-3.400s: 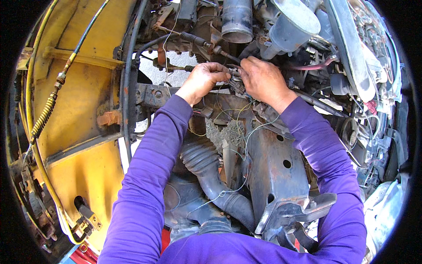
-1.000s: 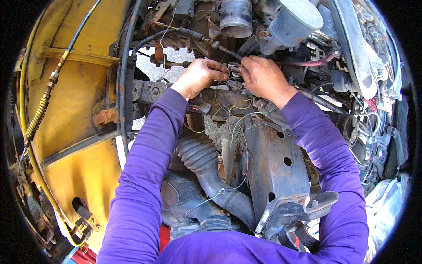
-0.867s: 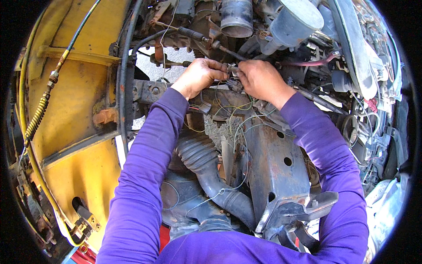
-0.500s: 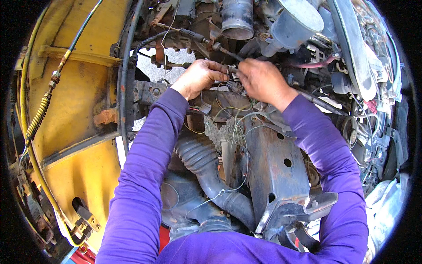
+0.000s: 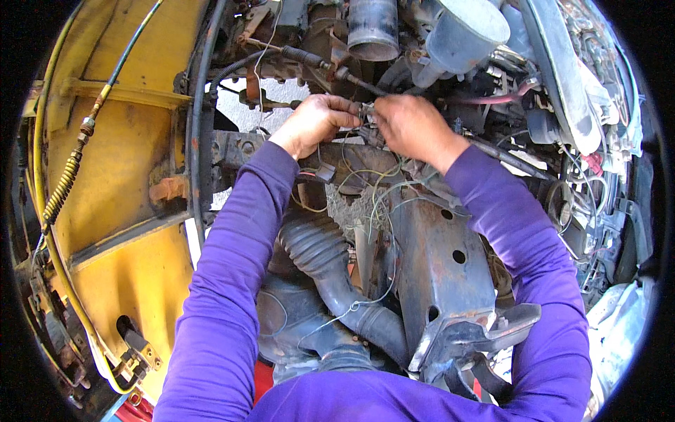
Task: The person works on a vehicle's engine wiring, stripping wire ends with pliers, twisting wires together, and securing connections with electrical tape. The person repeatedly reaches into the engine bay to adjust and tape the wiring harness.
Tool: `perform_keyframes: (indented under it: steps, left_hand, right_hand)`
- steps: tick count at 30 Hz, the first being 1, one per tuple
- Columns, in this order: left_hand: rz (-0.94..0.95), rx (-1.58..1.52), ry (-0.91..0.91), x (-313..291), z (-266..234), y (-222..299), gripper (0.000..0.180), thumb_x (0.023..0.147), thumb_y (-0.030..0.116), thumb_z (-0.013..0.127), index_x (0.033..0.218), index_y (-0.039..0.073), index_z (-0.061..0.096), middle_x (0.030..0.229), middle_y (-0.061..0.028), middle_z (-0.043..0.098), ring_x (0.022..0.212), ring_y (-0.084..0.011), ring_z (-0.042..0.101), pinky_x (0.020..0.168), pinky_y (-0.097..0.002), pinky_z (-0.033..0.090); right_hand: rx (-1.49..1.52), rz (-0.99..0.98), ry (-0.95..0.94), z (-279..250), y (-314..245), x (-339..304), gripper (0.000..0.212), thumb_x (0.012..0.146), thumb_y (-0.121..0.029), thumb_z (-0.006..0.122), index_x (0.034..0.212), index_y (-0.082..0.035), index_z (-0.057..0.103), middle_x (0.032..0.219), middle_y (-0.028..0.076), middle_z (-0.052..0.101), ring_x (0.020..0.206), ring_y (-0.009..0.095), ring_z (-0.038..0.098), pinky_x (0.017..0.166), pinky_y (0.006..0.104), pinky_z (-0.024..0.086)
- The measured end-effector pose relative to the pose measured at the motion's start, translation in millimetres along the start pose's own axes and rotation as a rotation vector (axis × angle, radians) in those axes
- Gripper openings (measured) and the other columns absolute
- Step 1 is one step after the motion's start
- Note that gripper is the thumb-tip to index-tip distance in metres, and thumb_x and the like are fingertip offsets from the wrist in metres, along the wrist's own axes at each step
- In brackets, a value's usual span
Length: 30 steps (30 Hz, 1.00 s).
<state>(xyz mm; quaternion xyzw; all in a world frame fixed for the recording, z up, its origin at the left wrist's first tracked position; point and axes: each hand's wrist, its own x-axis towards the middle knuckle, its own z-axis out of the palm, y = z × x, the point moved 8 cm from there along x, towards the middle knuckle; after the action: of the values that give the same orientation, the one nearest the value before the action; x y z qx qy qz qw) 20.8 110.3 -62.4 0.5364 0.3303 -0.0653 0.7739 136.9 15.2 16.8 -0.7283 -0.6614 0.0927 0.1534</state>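
Both hands meet at the upper middle, above a rusty frame rail (image 5: 239, 148). With thumb and forefinger, my left hand (image 5: 320, 123) pinches a small fitting (image 5: 365, 112) at the end of a rod or cable. Close on its right, my right hand (image 5: 415, 126) has its fingers curled at the same fitting; what lies inside them is hidden. Below the hands, thin loose wires (image 5: 376, 190) hang over the rail, with a small grey connector (image 5: 325, 172) among them. A cable with a ribbed black boot (image 5: 302, 55) runs down toward my right hand.
A ribbed black air hose (image 5: 316, 246) curves below, beside a dark metal bracket (image 5: 450, 281) with holes. A yellow panel (image 5: 133, 155) with a spring-sleeved cable (image 5: 63, 183) stands at left. An open black pipe (image 5: 373, 35) and a grey funnel-shaped part (image 5: 467, 35) sit at the top.
My right hand has shifted slightly left, closer to my left hand, with its fingers more curled. My left hand keeps its pinch in nearly the same place.
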Motion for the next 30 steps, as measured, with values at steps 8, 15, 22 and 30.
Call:
perform_keyframes:
  steps: [8, 15, 22, 30]
  left_hand:
    - [0.017, 0.025, 0.036, -4, 1, -1, 0.028, 0.082, 0.009, 0.076, 0.11, 0.003, 0.072, 0.09, -0.0005, 0.073, 0.061, -0.0056, 0.051, 0.055, -0.022, 0.036]
    - [0.062, 0.089, 0.037, -2, 2, 3, 0.032, 0.084, 0.009, 0.075, 0.114, 0.0, 0.071, 0.096, -0.0057, 0.074, 0.078, -0.0109, 0.064, 0.07, -0.0252, 0.047]
    - [0.489, 0.226, 0.213, -17, -13, 14, 0.035, 0.09, 0.008, 0.061, 0.122, -0.003, 0.063, 0.102, -0.0108, 0.075, 0.084, -0.0144, 0.065, 0.079, -0.0277, 0.051]
    - [0.312, 0.035, 0.269, -9, -8, 7, 0.023, 0.096, 0.01, 0.051, 0.116, 0.001, 0.059, 0.093, -0.008, 0.073, 0.063, -0.0074, 0.05, 0.057, -0.0238, 0.041]
  right_hand:
    - [-0.045, 0.057, 0.027, -6, 1, -1, 0.011, 0.09, -0.016, 0.064, 0.09, -0.005, 0.063, 0.087, 0.018, 0.069, 0.078, 0.039, 0.07, 0.069, 0.0507, 0.058]
    - [-0.172, 0.1, -0.028, -6, 9, -1, 0.013, 0.091, -0.018, 0.064, 0.094, -0.006, 0.066, 0.088, 0.016, 0.07, 0.076, 0.039, 0.071, 0.068, 0.0511, 0.058]
    - [0.036, -0.073, -0.095, -62, -43, -14, 0.013, 0.09, -0.019, 0.065, 0.096, -0.007, 0.068, 0.086, 0.014, 0.063, 0.081, 0.038, 0.068, 0.072, 0.0481, 0.057]
    - [-0.295, -0.402, -0.451, -8, -123, -56, 0.016, 0.081, -0.018, 0.065, 0.091, -0.009, 0.073, 0.095, 0.007, 0.068, 0.094, 0.026, 0.068, 0.084, 0.0408, 0.051]
